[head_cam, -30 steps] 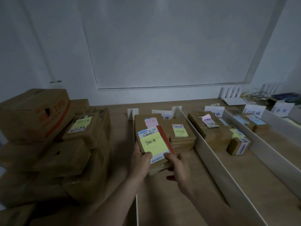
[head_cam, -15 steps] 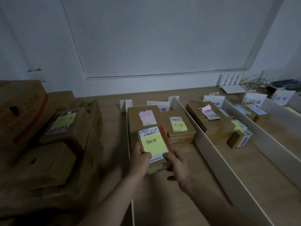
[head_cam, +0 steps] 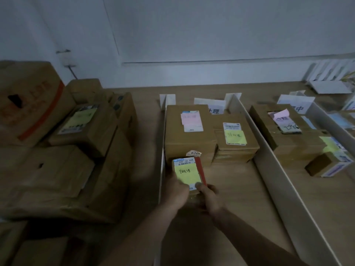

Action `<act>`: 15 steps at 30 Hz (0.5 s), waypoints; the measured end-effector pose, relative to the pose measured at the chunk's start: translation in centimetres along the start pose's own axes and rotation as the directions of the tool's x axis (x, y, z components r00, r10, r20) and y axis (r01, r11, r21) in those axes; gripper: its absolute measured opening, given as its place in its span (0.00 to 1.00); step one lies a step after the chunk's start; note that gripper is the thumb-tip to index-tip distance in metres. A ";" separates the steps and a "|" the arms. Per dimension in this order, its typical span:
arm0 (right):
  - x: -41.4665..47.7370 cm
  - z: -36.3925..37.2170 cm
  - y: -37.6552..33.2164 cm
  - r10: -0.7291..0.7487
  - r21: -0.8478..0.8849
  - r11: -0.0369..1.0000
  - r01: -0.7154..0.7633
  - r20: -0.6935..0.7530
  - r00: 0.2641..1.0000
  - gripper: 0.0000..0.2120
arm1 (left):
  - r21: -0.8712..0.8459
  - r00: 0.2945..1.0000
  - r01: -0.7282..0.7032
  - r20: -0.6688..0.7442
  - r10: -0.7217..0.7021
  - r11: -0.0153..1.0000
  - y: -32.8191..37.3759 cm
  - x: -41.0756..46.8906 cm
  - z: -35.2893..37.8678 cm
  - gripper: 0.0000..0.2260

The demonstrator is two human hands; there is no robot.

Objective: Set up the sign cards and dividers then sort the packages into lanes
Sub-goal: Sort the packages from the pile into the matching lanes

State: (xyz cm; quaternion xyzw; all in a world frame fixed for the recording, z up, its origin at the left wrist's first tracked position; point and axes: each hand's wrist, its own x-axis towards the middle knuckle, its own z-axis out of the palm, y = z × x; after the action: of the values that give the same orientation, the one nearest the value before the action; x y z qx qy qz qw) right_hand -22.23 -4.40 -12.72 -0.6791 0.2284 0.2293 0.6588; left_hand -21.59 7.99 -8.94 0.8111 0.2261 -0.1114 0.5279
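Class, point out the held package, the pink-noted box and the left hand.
held package point(head_cam: 187, 173), head view, middle of its top face.
pink-noted box point(head_cam: 172, 135), head view, its brown top.
left hand point(head_cam: 177, 191), head view, back of the hand.

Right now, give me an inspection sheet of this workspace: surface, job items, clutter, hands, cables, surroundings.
Surface: wooden tabletop, cut into lanes by white dividers.
Job's things: small package with a yellow note, held low in the leftmost lane, in front of the pink-note box; yellow-note box beside that; sign card behind them; next-lane boxes to the right.
Clutter: unsorted carton stack left of the lanes.
Hands: left hand and right hand both grip the small package.
Cables: one thin lead below a wall socket, far left.
Surroundings: white wall; dim light.
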 end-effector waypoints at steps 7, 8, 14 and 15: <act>3.6 1.3 1.3 0.038 -0.044 0.998 -0.037 0.029 0.999 0.09 | 0.190 0.998 0.061 -0.016 -0.059 0.980 -1.3 0.8 0.6 0.21; 4.1 1.6 1.6 0.036 -0.046 0.998 -0.035 0.037 0.999 0.11 | 0.221 0.999 0.051 -0.022 -0.048 0.974 -1.5 0.8 0.6 0.20; 5.4 2.5 1.9 0.032 0.005 0.999 -0.032 0.045 0.998 0.12 | 0.301 1.000 -0.005 -0.012 0.009 0.954 -1.7 0.4 0.8 0.10; 5.3 2.6 1.7 0.028 0.009 1.000 -0.028 0.046 0.999 0.12 | 0.301 1.000 -0.003 -0.005 0.005 0.954 -1.6 0.3 0.8 0.10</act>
State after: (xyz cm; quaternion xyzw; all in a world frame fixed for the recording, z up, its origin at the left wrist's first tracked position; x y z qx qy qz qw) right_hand -19.15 -1.84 -17.38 -0.6673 0.2240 0.2528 0.6638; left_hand -22.07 7.86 -10.65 0.8828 0.2064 -0.1409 0.3977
